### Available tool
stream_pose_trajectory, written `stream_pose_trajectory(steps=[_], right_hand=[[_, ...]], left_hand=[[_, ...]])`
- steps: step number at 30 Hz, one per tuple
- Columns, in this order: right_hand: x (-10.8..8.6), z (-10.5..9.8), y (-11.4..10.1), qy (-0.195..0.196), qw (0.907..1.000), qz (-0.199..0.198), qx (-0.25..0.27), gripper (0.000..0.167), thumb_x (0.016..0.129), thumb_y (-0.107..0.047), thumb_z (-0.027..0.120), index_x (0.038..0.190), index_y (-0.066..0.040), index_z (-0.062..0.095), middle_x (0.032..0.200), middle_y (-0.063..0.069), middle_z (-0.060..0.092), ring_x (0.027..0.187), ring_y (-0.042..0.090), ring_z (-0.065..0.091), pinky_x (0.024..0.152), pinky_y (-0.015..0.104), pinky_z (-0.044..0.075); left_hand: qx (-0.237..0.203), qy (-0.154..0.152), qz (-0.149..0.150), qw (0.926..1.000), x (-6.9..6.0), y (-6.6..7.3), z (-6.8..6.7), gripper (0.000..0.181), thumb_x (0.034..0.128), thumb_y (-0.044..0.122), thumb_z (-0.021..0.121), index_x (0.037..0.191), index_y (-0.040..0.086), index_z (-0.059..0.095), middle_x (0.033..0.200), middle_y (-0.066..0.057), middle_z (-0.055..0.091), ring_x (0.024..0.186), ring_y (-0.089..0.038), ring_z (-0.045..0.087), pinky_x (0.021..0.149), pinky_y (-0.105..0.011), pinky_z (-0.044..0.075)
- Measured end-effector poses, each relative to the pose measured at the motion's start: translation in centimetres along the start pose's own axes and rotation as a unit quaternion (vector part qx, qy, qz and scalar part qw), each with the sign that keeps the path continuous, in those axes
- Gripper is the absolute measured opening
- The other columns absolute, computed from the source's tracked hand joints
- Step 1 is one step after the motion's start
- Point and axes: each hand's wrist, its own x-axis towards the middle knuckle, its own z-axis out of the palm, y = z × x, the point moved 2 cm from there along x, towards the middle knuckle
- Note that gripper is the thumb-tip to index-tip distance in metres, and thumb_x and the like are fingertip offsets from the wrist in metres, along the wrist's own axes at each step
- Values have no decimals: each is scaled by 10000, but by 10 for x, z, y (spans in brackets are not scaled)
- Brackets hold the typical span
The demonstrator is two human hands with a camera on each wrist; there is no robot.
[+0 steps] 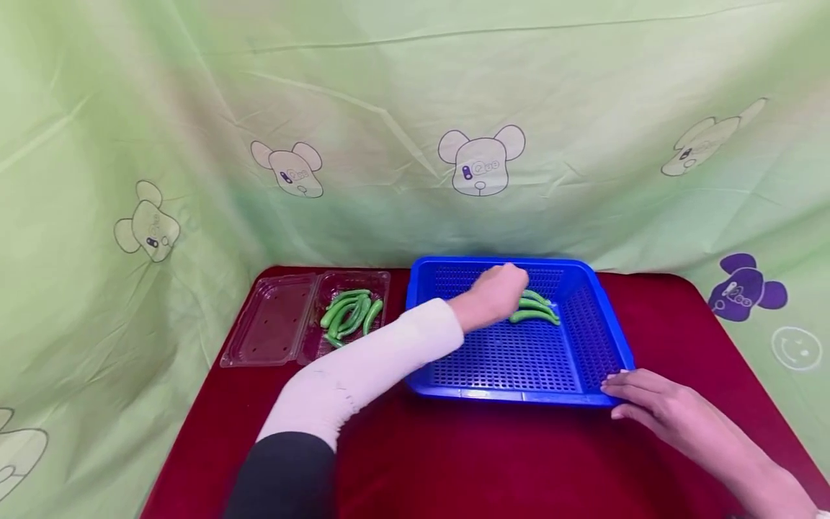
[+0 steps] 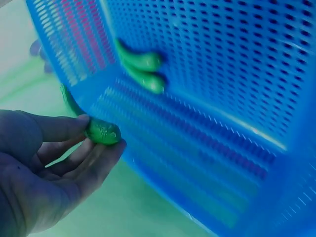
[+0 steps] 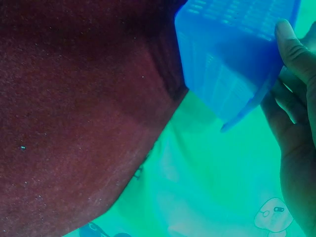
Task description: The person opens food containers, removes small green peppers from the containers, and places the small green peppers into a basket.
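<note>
In the left wrist view my left hand (image 2: pixel 54 168) pinches a green chili pepper (image 2: pixel 103 132) between thumb and fingers, over the edge of a blue plastic basket (image 1: pixel 506 395). From the head view the same hand (image 1: pixel 494 294) appears above the basket's inside, its back hiding the pepper. A few green peppers (image 1: pixel 535 316) lie on the basket floor beside it. My right hand (image 1: pixel 655 400) grips the basket's near right corner, with the thumb (image 3: pixel 291 42) against the outer wall in the right wrist view. Several more peppers (image 1: pixel 372 316) lie in a clear plastic clamshell box (image 1: pixel 311 339).
The clamshell's lid (image 1: pixel 262 317) lies folded open to the left. Under everything is a dark red tablecloth (image 1: pixel 493 461). Pale green cloth with bear drawings (image 1: pixel 483 166) hangs close behind the basket and along the left side.
</note>
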Motion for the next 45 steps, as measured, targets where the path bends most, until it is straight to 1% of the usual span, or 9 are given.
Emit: stream_pose_trajectory(steps=[4, 8, 11, 16, 22, 26, 32, 41, 45], right_hand=[[1, 2, 0, 83, 10000, -21, 15, 576, 1014, -564, 419, 1015, -125, 792, 1023, 18, 752, 1282, -155, 445, 1125, -2, 233], [1, 5, 0, 128, 9999, -77, 86, 565, 1018, -544, 433, 1014, -106, 789, 1022, 35, 751, 1316, -150, 433, 1141, 16, 237], [0, 6, 0, 179, 9998, -78, 101, 563, 1019, -541, 441, 1010, -98, 789, 1023, 42, 751, 1328, -150, 429, 1147, 23, 239], [-1, 4, -1, 189, 9998, -17, 86, 567, 1018, -551, 434, 1009, -111, 791, 1021, 37, 752, 1324, -157, 424, 1140, 15, 238], [0, 5, -2, 127, 9999, -9, 43, 567, 1022, -549, 426, 1016, -116, 792, 1028, 31, 751, 1324, -151, 423, 1137, 13, 236], [0, 5, -2, 144, 9999, -37, 15, 575, 1026, -547, 421, 1007, -108, 792, 1021, 39, 751, 1332, -153, 414, 1142, 16, 234], [-1, 5, -1, 188, 9998, -77, 7, 570, 1031, -540, 423, 995, -104, 790, 1015, 45, 747, 1340, -150, 411, 1151, 26, 233], [-1, 5, -2, 193, 9998, -89, 11, 572, 1030, -544, 421, 999, -106, 789, 1009, 33, 752, 1343, -151, 414, 1154, 30, 235], [-1, 5, -1, 203, 9997, -78, 55, 562, 1026, -539, 430, 997, -106, 787, 1006, 37, 750, 1339, -151, 419, 1154, 29, 235]], left_hand=[[178, -219, 115, 9995, 15, 25, 21, 220, 964, 56, 564, 958, 224, 707, 1072, 64, 738, 1005, -132, 710, 850, -291, 602], [392, -390, 199, 9983, 18, 39, 42, 219, 985, 96, 560, 997, 246, 719, 1127, 77, 742, 1031, -116, 710, 852, -272, 602], [441, -432, 124, 9980, 19, 43, 53, 197, 991, 124, 569, 987, 246, 724, 1130, 77, 746, 1028, -111, 710, 846, -257, 596], [356, -477, 57, 9982, 26, 40, 65, 218, 952, 96, 604, 1002, 260, 739, 1159, 86, 742, 1033, -111, 709, 842, -246, 588], [348, -348, 50, 9988, 33, 38, 77, 203, 984, 122, 594, 988, 274, 728, 1147, 89, 747, 1014, -124, 715, 812, -272, 594], [616, -254, 151, 9977, 35, 41, 82, 168, 974, 151, 617, 979, 282, 723, 1127, 96, 746, 1003, -106, 706, 834, -255, 581], [1135, -282, 274, 9928, 35, 47, 85, 191, 979, 178, 603, 1061, 299, 727, 1146, 67, 716, 1028, -122, 665, 875, -259, 569], [1082, -261, 104, 9937, 32, 49, 81, 243, 991, 167, 590, 1083, 337, 737, 1153, 39, 693, 1036, -133, 628, 808, -255, 571], [1039, -201, 175, 9942, 29, 46, 70, 246, 981, 148, 596, 1080, 329, 730, 1143, 34, 688, 1025, -137, 632, 829, -278, 576]])
